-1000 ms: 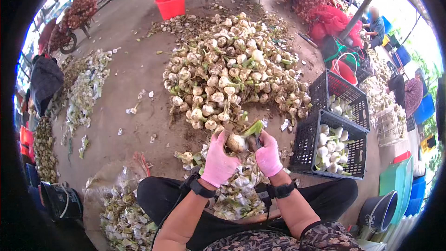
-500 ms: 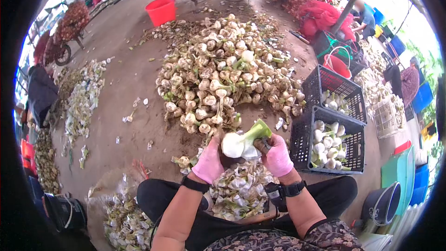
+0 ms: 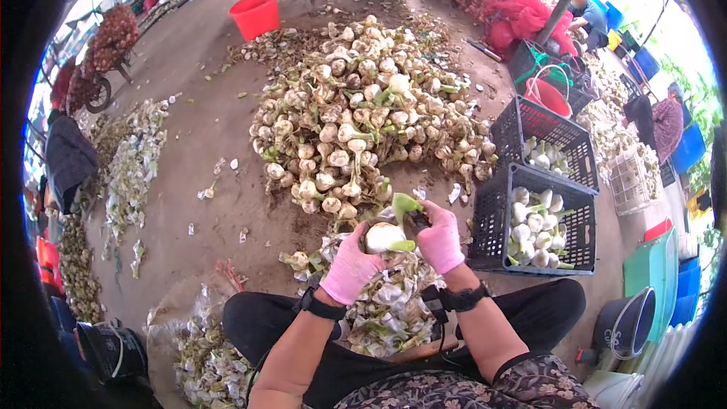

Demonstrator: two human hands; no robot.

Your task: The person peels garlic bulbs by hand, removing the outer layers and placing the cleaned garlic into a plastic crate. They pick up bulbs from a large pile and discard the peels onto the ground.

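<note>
My left hand [image 3: 352, 266], in a pink glove, is closed around a white garlic bulb [image 3: 382, 237] with a short green stem stub pointing right. Just right of it, my right hand [image 3: 441, 242], also gloved in pink, pinches a green piece of garlic stem [image 3: 406, 207] above the bulb. Something dark [image 3: 416, 220] shows at the right fingertips; I cannot tell what it is. Below both hands, between my legs, lies a heap of white and green garlic peelings [image 3: 390, 303]. A large pile of unpeeled garlic [image 3: 356, 113] spreads out ahead.
Two black crates [image 3: 485, 246] hold cleaned garlic bulbs at the right, with a red bucket [image 3: 548, 97] behind them. Another red bucket [image 3: 255, 15] stands beyond the pile. Peelings [image 3: 208, 360] lie at my left. Other people sit far right.
The long green stem joined to the bulb is now a short stub, and a green piece is apart from it in my right hand. The bulb has turned, its stem end pointing right.
</note>
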